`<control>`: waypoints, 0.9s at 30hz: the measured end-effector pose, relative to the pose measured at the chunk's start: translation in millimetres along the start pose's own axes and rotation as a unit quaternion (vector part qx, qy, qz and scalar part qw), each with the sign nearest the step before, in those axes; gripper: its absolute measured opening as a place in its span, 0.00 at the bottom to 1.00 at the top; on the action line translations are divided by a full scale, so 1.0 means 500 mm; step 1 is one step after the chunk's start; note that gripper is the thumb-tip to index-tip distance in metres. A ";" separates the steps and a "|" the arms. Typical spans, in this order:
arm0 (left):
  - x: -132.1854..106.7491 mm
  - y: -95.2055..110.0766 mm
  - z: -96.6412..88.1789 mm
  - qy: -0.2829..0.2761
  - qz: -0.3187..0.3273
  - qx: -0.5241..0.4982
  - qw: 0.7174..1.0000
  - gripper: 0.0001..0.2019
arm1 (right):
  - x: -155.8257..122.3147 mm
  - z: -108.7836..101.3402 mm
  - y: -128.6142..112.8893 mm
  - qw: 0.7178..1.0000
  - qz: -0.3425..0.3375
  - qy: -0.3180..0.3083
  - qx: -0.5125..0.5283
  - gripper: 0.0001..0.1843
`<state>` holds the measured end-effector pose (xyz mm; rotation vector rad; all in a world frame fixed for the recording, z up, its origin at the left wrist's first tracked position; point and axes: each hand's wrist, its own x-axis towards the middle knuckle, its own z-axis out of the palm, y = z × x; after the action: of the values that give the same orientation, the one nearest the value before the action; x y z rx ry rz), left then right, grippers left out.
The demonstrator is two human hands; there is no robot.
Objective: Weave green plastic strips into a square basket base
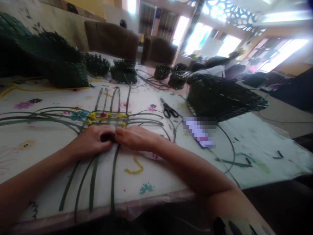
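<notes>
Flat on the table in front of me lies a small lattice of dark green strips (pixel 93 176), fanning out to all sides. Short yellow ties (pixel 121 115) and one red tie (pixel 103 115) bind the crossings at its middle. At the near edge of this lattice my left hand (pixel 94 140) is closed, thumb and fingers curled on the strips. My right hand (pixel 133 136) pinches right beside it, the fingertips of both hands almost meeting. What exactly lies between the fingertips is hidden. A loose yellow piece of tie (pixel 135 166) lies just below my right hand.
Black scissors (pixel 170 109) and a pixelated pale item (pixel 199 132) lie to the right. A large dark woven basket (pixel 220 96) stands behind them, another woven piece (pixel 56 62) at left, with several small baskets (pixel 123 71) at the back. Loose strips (pixel 233 162) lie at right.
</notes>
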<state>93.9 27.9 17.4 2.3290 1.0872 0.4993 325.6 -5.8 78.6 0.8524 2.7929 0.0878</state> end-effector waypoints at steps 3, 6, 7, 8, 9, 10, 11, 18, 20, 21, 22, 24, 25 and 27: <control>0.002 0.007 -0.004 0.000 0.004 -0.004 1.000 0.11 | 0.000 0.005 0.003 0.998 -0.034 0.046 -0.013 0.18; 0.002 0.009 -0.002 0.006 0.013 0.006 1.000 0.11 | 0.001 0.008 0.003 0.990 -0.092 0.100 -0.036 0.18; 0.002 0.010 -0.001 0.008 0.016 0.008 1.000 0.11 | 0.001 0.008 0.001 0.988 -0.106 0.106 -0.039 0.18; 0.002 0.011 0.001 0.007 0.016 0.006 1.000 0.12 | 0.001 0.006 -0.001 0.987 -0.116 0.106 -0.040 0.17; 0.003 0.012 0.002 0.005 0.015 0.003 1.000 0.13 | 0.001 0.004 -0.003 0.986 -0.122 0.105 -0.039 0.17; 0.003 0.012 0.004 0.008 0.014 0.000 1.000 0.14 | 0.000 0.001 -0.007 0.986 -0.125 0.103 -0.038 0.17; 0.003 0.011 0.005 0.012 0.012 -0.002 1.000 0.14 | -0.002 -0.002 -0.010 0.987 -0.121 0.099 -0.036 0.18; 0.003 0.004 0.009 0.017 0.019 0.014 1.000 0.12 | -0.005 -0.009 -0.033 0.998 -0.043 0.031 -0.034 0.21; 0.003 0.009 0.007 0.015 0.006 -0.001 1.000 0.13 | -0.001 -0.002 -0.034 0.994 -0.068 0.074 -0.051 0.19; 0.003 0.012 0.005 0.013 0.000 -0.010 1.000 0.14 | 0.000 0.002 -0.034 0.990 -0.081 0.101 -0.063 0.19; 0.004 0.015 0.004 0.011 -0.002 -0.017 1.000 0.16 | 0.001 0.005 -0.034 0.986 -0.090 0.123 -0.074 0.19; 0.006 0.019 0.001 -0.001 -0.002 -0.022 1.000 0.17 | 0.003 0.009 -0.033 0.984 -0.088 0.133 -0.086 0.21; 0.007 0.020 0.000 -0.003 0.001 -0.020 1.000 0.17 | 0.004 0.009 -0.033 0.985 -0.082 0.123 -0.085 0.22; 0.008 0.021 -0.002 0.000 0.004 -0.015 1.000 0.17 | 0.004 0.008 -0.036 0.989 -0.076 0.102 -0.079 0.22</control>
<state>102.2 25.7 24.7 2.3088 1.0629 0.5145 315.2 -19.5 72.2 0.6214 2.9792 0.3866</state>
